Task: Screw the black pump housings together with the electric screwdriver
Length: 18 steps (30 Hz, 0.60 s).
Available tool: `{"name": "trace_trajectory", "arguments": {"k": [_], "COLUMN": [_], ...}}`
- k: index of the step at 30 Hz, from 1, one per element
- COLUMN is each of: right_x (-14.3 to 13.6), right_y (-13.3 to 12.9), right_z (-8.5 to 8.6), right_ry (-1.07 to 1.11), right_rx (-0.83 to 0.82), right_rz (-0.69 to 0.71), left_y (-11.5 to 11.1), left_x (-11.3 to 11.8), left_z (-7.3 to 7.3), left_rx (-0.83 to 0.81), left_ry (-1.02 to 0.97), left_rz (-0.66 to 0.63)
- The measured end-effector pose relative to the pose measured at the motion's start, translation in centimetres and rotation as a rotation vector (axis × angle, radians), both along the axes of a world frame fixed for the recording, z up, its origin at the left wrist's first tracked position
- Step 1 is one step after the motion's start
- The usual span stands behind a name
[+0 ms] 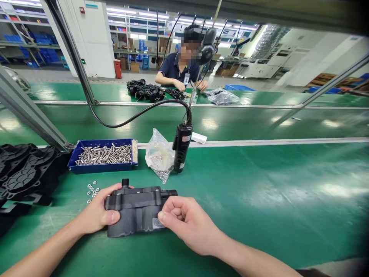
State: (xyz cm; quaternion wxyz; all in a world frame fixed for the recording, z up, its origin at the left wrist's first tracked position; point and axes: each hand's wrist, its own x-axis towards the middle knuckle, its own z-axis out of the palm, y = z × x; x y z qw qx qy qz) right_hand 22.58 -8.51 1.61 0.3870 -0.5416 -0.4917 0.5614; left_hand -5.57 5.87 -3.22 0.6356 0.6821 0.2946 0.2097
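Note:
A black plastic housing (pixel 135 221) with a short pipe stub on top and another at its right end sits on the green bench in front of me. My left hand (pixel 98 211) grips its left end, thumb on the near face. At the right end, by a small printed label (pixel 158 223), my right hand (pixel 191 225) is closed with thumb and index finger pinched against the housing's edge. Whatever those fingertips hold, if anything, is hidden. Several small metal rings (pixel 92 189), like washers, lie loose beyond my left hand.
A blue tray (pixel 100 168) of metal screws stands behind the rings. Beside it are a clear bag (pixel 159 154) of small metal parts and a hanging black electric screwdriver (pixel 182 148). More black housings (pixel 25 173) are at left. Across the bench a co-worker (pixel 178 69) handles black cables (pixel 155 91).

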Motion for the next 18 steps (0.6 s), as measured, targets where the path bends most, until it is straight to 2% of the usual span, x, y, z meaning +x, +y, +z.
{"name": "trace_trajectory", "arguments": {"k": [7, 18], "right_x": [-0.02, -0.16], "right_y": [-0.10, -0.05], "right_z": [0.10, -0.19], "right_ry": [-0.024, -0.102], "right_rx": [0.009, 0.045], "right_rz": [-0.011, -0.027], "left_y": [0.12, 0.22], "left_x": [0.18, -0.27], "left_z": [0.08, -0.74], "left_rx": [0.008, 0.030], "left_ry": [0.000, -0.011], "left_rz": [0.003, 0.016]}}
